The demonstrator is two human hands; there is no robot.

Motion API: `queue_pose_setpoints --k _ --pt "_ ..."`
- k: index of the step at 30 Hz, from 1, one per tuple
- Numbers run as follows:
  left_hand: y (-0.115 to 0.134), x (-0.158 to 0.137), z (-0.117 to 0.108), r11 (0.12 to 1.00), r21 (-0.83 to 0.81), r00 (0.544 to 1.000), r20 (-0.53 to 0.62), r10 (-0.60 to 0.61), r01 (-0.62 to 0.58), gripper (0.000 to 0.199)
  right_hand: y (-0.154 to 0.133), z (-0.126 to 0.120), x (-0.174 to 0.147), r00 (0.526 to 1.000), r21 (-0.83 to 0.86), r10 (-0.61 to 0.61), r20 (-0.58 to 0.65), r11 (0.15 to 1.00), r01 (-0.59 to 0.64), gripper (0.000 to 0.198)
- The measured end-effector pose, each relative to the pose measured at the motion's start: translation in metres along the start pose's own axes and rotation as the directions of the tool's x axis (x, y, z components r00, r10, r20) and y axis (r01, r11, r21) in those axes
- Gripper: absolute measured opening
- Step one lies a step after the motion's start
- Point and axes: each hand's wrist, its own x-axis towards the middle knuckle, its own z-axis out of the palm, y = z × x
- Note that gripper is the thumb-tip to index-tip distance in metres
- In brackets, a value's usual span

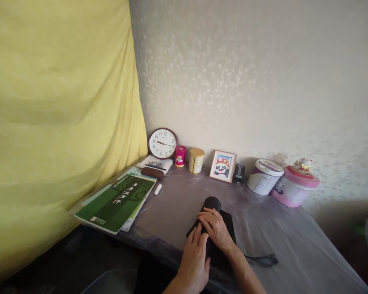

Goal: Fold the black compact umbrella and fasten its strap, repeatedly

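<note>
A black roll of soft material lies on the table in front of me, its round end pointing away. Flat black material spreads from its right side, and a thin black strap trails off to the right. My left hand holds the near left side of the roll, fingers close together along it. Over the top of it lies my right hand, its fingers curved across and touching the roll near the left fingertips. Most of the roll's near part is hidden under both hands.
A green book lies on papers at the left, near a brown case and a white capsule-shaped object. Along the wall stand a clock, a pink can, a yellow-lidded can, a panda picture and tubs.
</note>
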Motion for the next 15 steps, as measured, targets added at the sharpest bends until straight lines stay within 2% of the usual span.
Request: queue_pose_setpoints --k 4,8,12,15 --pt "-0.001 0.002 -0.001 0.999 -0.002 0.997 0.073 -0.037 0.037 0.076 0.021 0.003 0.016 0.999 -0.091 0.014 0.031 0.996 -0.011 0.029" --pt "-0.001 0.003 -0.002 0.999 -0.007 0.995 0.086 -0.047 0.048 0.082 0.037 0.004 0.036 0.996 -0.136 0.094 0.01 0.986 -0.092 0.029" --pt "-0.003 0.003 0.001 0.997 0.004 0.993 0.085 -0.08 0.08 0.079 0.048 0.003 0.051 0.984 -0.078 0.169 -0.062 0.982 -0.174 0.026" --pt "-0.008 0.003 0.007 0.998 0.018 0.997 0.052 -0.062 0.061 0.076 0.055 -0.005 0.053 0.947 -0.023 0.279 -0.159 0.958 -0.286 0.023"
